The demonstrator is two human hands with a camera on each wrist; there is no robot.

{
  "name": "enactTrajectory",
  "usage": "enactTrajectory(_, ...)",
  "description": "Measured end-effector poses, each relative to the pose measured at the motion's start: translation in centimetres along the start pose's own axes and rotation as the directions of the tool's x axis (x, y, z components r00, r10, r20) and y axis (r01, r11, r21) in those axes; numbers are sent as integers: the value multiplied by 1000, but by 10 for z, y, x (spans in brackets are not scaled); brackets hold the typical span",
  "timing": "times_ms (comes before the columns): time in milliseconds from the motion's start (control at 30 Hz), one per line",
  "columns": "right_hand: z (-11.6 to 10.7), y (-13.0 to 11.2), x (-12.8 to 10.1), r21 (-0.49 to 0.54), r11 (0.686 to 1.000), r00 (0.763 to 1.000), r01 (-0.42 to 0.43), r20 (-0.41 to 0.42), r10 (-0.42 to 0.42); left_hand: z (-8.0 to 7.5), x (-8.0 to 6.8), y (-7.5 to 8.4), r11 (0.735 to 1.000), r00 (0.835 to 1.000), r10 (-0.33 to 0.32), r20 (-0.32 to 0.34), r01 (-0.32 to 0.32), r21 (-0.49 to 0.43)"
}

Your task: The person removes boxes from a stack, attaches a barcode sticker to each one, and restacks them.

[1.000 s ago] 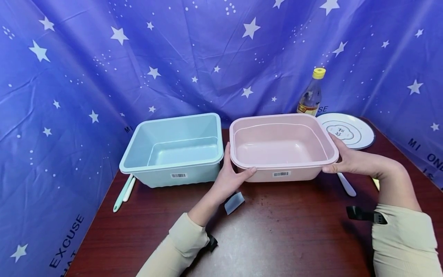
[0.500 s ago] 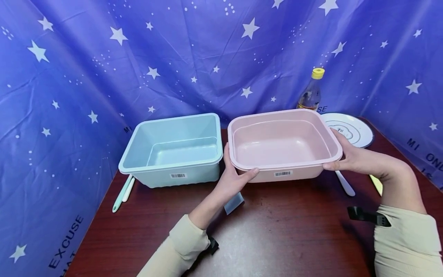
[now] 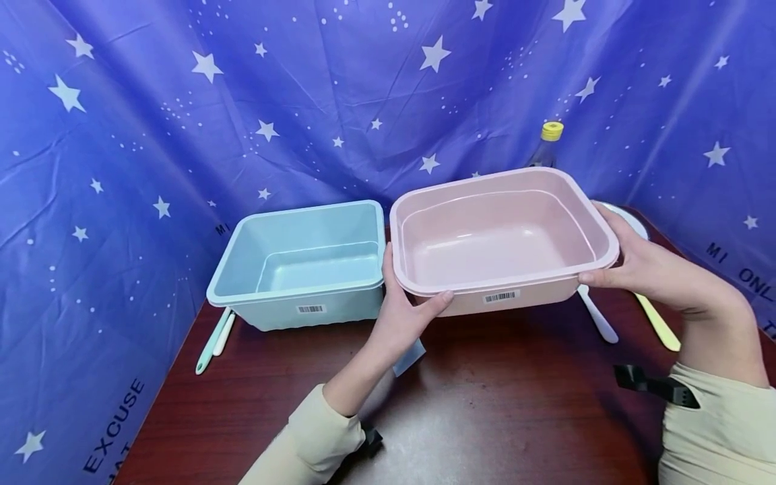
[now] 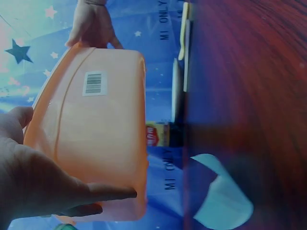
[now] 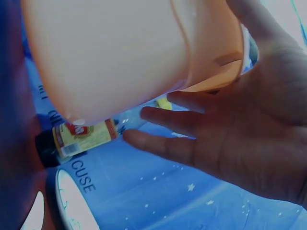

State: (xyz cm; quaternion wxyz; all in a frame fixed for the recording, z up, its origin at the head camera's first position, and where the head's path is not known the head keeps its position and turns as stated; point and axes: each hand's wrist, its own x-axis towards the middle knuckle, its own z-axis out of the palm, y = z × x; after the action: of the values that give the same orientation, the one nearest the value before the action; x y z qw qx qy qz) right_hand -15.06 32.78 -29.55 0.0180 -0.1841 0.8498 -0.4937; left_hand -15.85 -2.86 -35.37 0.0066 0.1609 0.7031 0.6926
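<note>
A pink plastic basin (image 3: 491, 249) with a barcode sticker hangs clear of the table, its right end higher than its left. My left hand (image 3: 403, 316) grips its left end, thumb on the front wall below the rim and fingers along the end wall. At the other end my right hand (image 3: 636, 263) holds it, thumb at the front corner. The right wrist view shows the right fingers (image 5: 168, 122) reaching under the rim at that end. Close to the left hand stands a light blue basin (image 3: 315, 303) on the table, nothing seen inside it.
Behind the pink basin stands a yellow-capped bottle (image 3: 552, 133), mostly hidden. A white plate (image 3: 633, 221), a pale utensil handle (image 3: 597, 316) and a yellow one (image 3: 657, 323) lie right. Green and white handles (image 3: 212, 343) lie left. A bluish scrap (image 3: 410, 357) lies in front.
Both hands have lifted the pink basin, the right end further, so it tilts. It now hides more of the bottle and plate and uncovers more of the yellow handle. The blue basin stays put.
</note>
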Motion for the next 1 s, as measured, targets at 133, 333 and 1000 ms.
enactTrajectory(133, 4, -15, 2, 75, 995, 998, 63, -31, -61, -4, -2, 13, 995, 998, 63, -7, -64, -77)
enactTrajectory(333, 12, -33, 6, 114, 984, 986, 136, -110, -123, -12, -1, 24, 973, 990, 141, -12, -141, -181)
enactTrajectory(1000, 46, -66, 11, 193, 934, 903, 300, -373, -213, -53, -6, 63, 956, 956, 290, -50, -292, -24)
